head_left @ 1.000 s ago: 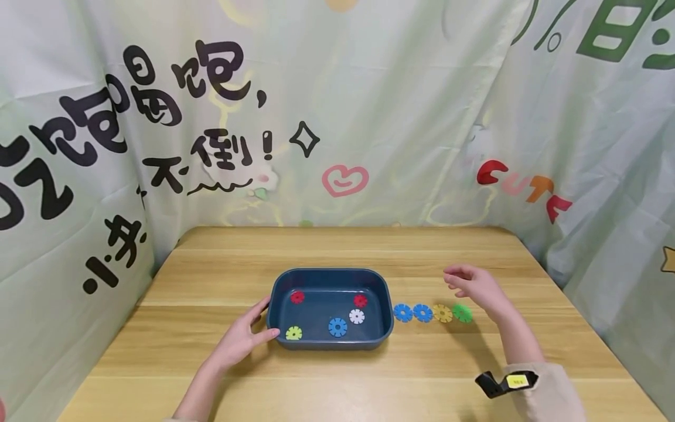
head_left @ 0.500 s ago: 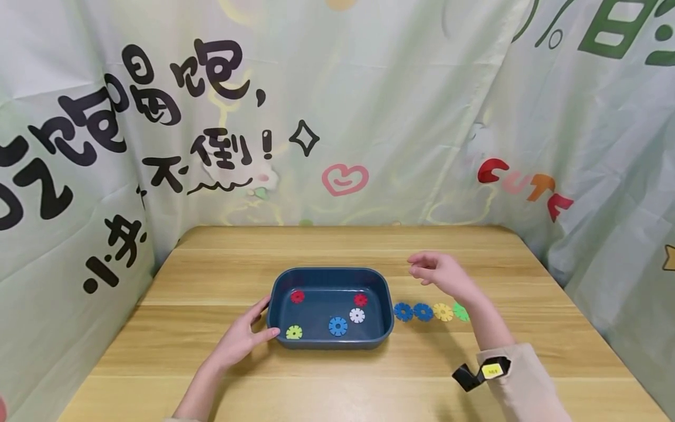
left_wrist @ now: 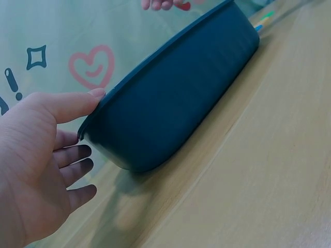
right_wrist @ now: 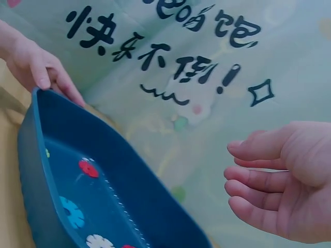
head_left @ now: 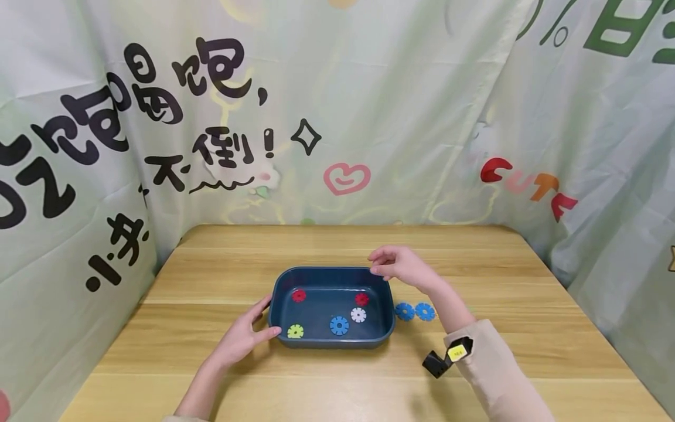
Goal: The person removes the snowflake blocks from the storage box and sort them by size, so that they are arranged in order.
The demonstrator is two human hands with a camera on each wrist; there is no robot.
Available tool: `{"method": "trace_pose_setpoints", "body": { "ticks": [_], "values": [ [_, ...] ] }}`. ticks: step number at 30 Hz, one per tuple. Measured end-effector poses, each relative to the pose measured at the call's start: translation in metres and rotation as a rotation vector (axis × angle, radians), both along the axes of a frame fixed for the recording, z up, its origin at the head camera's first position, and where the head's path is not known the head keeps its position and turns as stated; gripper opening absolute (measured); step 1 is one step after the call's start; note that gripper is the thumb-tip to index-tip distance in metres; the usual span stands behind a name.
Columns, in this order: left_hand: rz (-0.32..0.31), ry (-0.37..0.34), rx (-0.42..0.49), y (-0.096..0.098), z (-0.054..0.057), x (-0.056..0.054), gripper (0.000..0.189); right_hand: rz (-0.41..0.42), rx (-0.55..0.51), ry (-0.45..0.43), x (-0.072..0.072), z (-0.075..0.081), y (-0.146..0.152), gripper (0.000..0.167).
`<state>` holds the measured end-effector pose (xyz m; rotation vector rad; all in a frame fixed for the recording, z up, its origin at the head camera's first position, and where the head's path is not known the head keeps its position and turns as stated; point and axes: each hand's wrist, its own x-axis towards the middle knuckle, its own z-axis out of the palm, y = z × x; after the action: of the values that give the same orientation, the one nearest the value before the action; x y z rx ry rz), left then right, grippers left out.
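My left hand (head_left: 239, 335) holds the near-left corner of a dark blue plastic basin (head_left: 332, 344), thumb on the rim and fingers along the outer wall. Inside the basin lie notched snowflake discs: a yellow-green disc (head_left: 295, 332), a blue disc (head_left: 340, 326), a white disc (head_left: 358, 315), a red disc (head_left: 299, 295) and another red disc (head_left: 361, 299). Above the basin's far-right corner hovers my right hand (head_left: 403, 268), its fingers loosely bent. The right wrist view shows nothing between its thumb and fingers.
On the wooden table (head_left: 237, 381), right of the basin, lie a blue disc (head_left: 405, 311) and a second blue disc (head_left: 425, 312). My right forearm covers the spot beyond them, where the left wrist view shows a green disc (left_wrist: 268, 15). Printed curtains (head_left: 411, 146) surround the table.
My right hand has moved left from above the row of discs to the basin's far-right corner. Its forearm now hides the yellow and green discs in the head view. My left hand stays put.
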<state>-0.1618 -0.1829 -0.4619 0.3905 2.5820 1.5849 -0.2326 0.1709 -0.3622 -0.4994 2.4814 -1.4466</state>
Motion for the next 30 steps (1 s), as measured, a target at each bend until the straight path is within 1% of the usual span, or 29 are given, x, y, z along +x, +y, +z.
{"method": "trace_pose_setpoints", "body": {
  "ticks": [7,10,14,21,24,30],
  "values": [
    [-0.004,0.002,0.013,0.000,0.001,0.000,0.073,0.068,-0.010,-0.081,-0.009,-0.011,-0.023,0.030],
    [-0.005,0.006,0.021,0.001,0.001,-0.001,0.072,0.087,0.004,-0.092,-0.012,-0.017,-0.033,0.031],
    [-0.009,0.011,0.027,0.001,0.001,-0.001,0.072,0.097,0.016,-0.104,-0.013,-0.029,-0.043,0.031],
    [-0.013,0.019,0.015,0.000,0.000,0.000,0.072,0.110,0.055,-0.150,-0.011,-0.049,-0.053,0.031],
    [-0.013,0.024,0.011,0.000,0.000,0.000,0.072,0.117,0.078,-0.144,-0.011,-0.056,-0.054,0.031],
    [-0.009,0.020,0.014,0.000,0.000,0.000,0.072,0.165,0.082,-0.124,-0.011,-0.068,-0.056,0.032]
  ]
}}
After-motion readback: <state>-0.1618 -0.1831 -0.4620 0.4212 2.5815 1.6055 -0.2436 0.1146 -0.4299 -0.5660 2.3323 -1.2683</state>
